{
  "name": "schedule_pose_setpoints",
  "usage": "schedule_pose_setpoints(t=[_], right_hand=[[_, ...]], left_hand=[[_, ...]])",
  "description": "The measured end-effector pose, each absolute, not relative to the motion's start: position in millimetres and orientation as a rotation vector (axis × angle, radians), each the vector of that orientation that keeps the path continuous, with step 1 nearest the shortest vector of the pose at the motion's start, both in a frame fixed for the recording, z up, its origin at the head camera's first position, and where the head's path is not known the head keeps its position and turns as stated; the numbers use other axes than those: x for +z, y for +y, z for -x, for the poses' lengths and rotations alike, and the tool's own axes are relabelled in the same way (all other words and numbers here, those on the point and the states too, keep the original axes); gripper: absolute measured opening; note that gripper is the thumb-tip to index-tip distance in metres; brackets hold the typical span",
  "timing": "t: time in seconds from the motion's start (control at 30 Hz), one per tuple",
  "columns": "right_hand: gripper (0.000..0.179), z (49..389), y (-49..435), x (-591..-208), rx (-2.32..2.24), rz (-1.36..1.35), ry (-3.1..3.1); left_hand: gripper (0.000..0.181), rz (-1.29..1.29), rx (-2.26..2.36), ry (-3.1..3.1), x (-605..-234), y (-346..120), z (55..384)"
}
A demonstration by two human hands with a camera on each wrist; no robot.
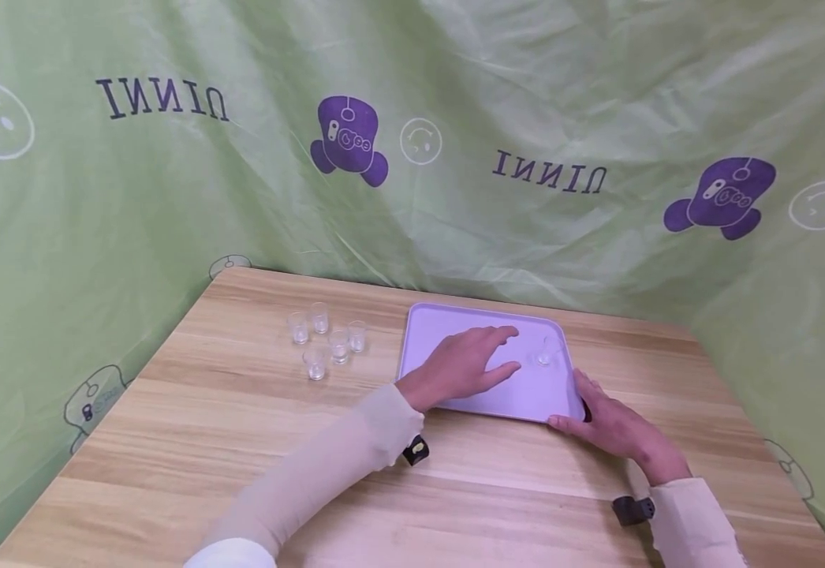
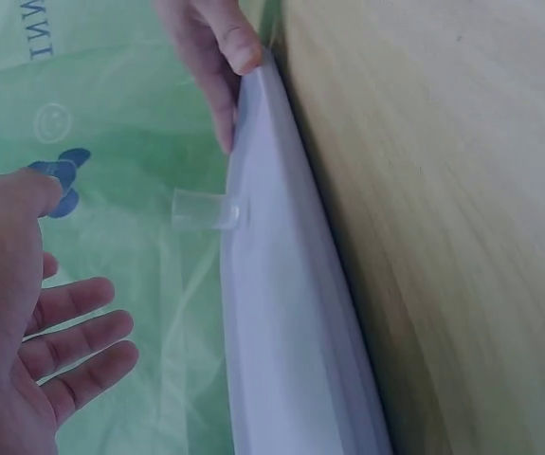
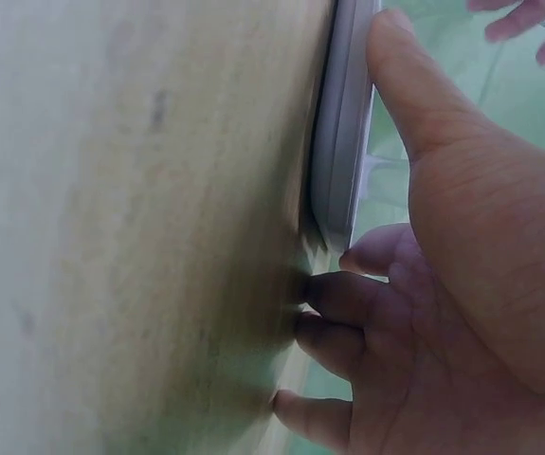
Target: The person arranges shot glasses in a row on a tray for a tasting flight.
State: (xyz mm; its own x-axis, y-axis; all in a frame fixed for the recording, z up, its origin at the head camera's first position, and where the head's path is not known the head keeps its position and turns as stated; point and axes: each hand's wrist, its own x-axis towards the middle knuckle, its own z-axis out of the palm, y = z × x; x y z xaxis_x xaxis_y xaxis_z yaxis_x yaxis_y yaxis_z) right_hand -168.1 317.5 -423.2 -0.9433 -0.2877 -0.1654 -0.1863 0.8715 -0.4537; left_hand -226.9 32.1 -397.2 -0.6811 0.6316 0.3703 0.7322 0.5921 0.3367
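Note:
A purple rectangular tray (image 1: 430, 335) lies on the table, with one small clear shot glass (image 1: 544, 356) standing upright near its right end. My left hand (image 1: 464, 364) hovers over the middle of the tray, thumb and fingers spread, holding nothing. In the left wrist view that hand (image 2: 26, 322) is apart from the glass (image 2: 201, 210). My right hand (image 1: 614, 422) holds the tray's near right corner. Its thumb lies on the rim in the right wrist view, while the index finger touches the corner and other fingertips rest on the table.
Several more clear shot glasses (image 1: 315, 365) stand in a loose group left of the tray on the wooden table (image 1: 242, 457). A green printed curtain (image 1: 455, 237) hangs along the back and both sides. Small black devices are strapped at both wrists.

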Motion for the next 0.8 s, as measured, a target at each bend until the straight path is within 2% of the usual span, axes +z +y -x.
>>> schedule_pose_setpoints(t=[0.3, 0.8], right_hand=[[0.113, 168, 318, -423, -0.670, 0.352, 2.788], [0.111, 168, 317, -423, -0.680, 0.374, 2.795]], left_hand=[[0.035, 1.152, -0.658, -2.514, -389, -18, 217], [0.036, 0.959, -0.618, -2.521, -371, -117, 207]])
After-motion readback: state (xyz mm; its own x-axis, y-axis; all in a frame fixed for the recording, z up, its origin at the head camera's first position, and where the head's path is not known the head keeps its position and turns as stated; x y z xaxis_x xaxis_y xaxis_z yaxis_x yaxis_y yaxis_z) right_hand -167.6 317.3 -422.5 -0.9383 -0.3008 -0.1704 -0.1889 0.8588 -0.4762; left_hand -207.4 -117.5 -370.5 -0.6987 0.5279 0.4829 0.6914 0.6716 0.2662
